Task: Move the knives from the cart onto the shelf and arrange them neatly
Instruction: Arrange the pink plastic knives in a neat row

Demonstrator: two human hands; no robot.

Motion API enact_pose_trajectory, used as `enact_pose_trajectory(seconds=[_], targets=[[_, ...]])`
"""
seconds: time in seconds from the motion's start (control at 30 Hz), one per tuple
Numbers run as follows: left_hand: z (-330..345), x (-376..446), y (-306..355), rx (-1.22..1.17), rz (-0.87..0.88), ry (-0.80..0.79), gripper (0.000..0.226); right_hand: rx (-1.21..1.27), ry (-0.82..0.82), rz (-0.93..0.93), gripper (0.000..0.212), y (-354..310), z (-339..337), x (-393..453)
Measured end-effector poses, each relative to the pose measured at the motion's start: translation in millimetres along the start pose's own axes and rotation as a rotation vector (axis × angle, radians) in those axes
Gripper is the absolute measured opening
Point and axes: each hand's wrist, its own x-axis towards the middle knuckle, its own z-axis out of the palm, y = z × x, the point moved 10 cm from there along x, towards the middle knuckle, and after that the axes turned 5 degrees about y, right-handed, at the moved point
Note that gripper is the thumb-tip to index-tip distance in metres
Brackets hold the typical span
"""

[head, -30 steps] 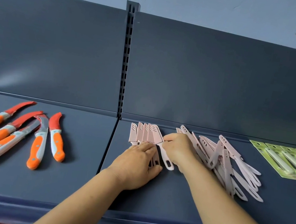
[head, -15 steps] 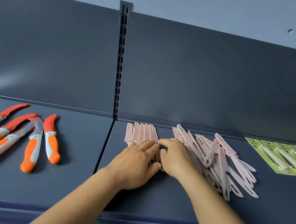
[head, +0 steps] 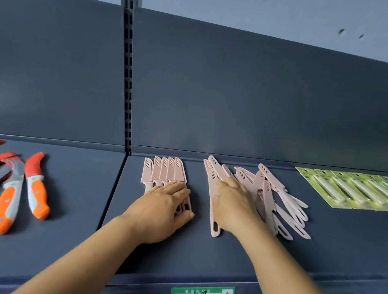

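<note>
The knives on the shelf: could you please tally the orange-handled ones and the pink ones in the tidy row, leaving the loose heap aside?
Orange-handled knives: 5
Pink knives in the tidy row: 5
Total: 10

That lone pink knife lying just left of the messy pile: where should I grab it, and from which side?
Pinch the pink knife at its looped handle end, coming from the shelf's front edge. That end points toward you and sticks out clear of the right hand and the pile, while its sheathed blade lies against the heap.
</note>
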Motion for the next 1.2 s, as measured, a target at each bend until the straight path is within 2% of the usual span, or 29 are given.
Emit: enact_pose_trajectory(seconds=[0.07,0.23,0.37,0.5,0.53,0.63,0.7,0.87,0.93,1.03,1.2], targets=[[0,0,0,0.0,-0.005,-0.007,0.06,-0.013,-0.007,-0.004,0.035,0,-2,2],[1,0,-1,-0.006,-0.016,-0.017,0.061,0.027,0.097,0.101,0.032,12,-12,8],[1,0,-1,-0.009,-0.018,-0.017,0.061,0.02,0.136,0.125,0.037,17,-14,14],[1,0,0,-0.008,-0.02,-0.014,0.061,0.113,0.239,0.164,0.022,21,-30,15],[0,0,0,-0.008,-0.019,-0.009,0.06,0.184,0.252,0.175,0.025,19,-32,15],[-2,0,1,-0.012,-0.015,0.008,0.059,0.496,0.175,0.175,0.041,-2,-22,17],[-3,-1,2,-0.01,-0.015,0.011,0.059,0.578,0.128,0.176,0.041,-15,-14,16],[-3,-1,3,-0.017,-0.016,0.0,0.058,0.484,0.014,0.196,0.04,-30,6,14],[-2,-2,2,-0.021,-0.022,-0.009,0.058,0.453,-0.021,0.168,0.029,-36,12,13],[-1,-2,1,-0.028,-0.035,-0.018,0.061,0.378,-0.039,0.151,0.014,-40,11,11],[-2,-2,0,-0.048,-0.036,-0.013,0.066,0.325,-0.056,0.109,0.013,-44,9,9]])
